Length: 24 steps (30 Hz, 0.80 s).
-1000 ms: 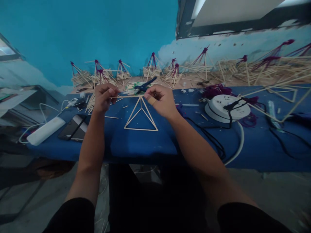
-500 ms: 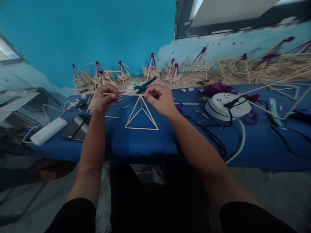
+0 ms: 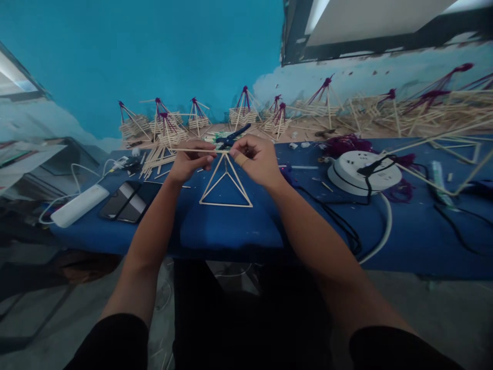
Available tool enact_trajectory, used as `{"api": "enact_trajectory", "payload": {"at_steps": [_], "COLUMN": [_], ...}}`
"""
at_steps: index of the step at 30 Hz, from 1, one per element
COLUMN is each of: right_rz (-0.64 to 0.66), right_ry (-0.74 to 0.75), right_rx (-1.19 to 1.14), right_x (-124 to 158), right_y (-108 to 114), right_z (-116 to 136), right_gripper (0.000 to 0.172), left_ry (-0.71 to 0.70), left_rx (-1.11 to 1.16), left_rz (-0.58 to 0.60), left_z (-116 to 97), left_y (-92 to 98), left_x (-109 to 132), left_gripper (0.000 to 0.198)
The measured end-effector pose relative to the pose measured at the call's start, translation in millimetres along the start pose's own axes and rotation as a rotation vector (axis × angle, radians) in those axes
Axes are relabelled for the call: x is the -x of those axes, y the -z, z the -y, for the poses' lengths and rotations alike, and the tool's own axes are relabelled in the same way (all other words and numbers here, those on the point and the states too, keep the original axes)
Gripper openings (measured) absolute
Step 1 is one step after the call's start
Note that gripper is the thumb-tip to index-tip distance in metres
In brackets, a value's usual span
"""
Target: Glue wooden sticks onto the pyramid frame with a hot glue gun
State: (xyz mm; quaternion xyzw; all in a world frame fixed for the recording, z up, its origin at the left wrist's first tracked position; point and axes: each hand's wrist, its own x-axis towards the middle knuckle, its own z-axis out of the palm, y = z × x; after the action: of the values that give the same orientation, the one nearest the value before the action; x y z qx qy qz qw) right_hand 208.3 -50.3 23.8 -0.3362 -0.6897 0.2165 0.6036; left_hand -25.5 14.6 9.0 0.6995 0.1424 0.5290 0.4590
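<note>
A small pyramid frame of thin wooden sticks (image 3: 225, 191) stands on the blue table cover (image 3: 231, 231). My left hand (image 3: 190, 162) pinches a long thin stick (image 3: 181, 150) that lies level, its right end at the frame's top. My right hand (image 3: 256, 159), with a plaster on one finger, is closed in a pinch at the apex of the frame. The two hands are close together above the frame.
Two phones (image 3: 129, 200) and a white power strip (image 3: 79, 205) lie at the left. A round white socket reel (image 3: 364, 172) with black and white cables sits at the right. Blue pliers (image 3: 231, 137), loose sticks and several finished stick pyramids with purple yarn (image 3: 242, 110) line the back.
My left hand has slid right along the stick, toward my right hand and the frame's apex. My right hand has stayed at the apex.
</note>
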Motion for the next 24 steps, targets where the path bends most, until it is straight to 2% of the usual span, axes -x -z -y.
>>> {"api": "enact_trajectory", "payload": {"at_steps": [6,14,19,24], "right_rz": [0.006,-0.010,-0.012,0.023], "right_ry": [0.023,0.077,0.108,0.149], "right_rx": [0.012,0.043,0.035,0.067], "right_x": [0.1,0.0,0.2,0.8], "right_y": [0.0,-0.7,-0.6,2.0], "right_z": [-1.4,-1.4,-3.1,-2.9], "right_gripper": [0.023,0.017,0.019,0.030], "left_ry": [-0.079,-0.079,-0.056,-0.049], "left_rx": [0.050,0.018,-0.005,-0.014], "left_rz": [-0.084,-0.106,-0.132,-0.142], "left_z": [4.1,2.5,3.2,2.6], "left_y": [-16.3,-23.4,-25.0,-24.5], "left_x": [0.2,-2.0,-1.7,-1.6], "left_gripper": [0.036,0.038,0.042,0.042]}}
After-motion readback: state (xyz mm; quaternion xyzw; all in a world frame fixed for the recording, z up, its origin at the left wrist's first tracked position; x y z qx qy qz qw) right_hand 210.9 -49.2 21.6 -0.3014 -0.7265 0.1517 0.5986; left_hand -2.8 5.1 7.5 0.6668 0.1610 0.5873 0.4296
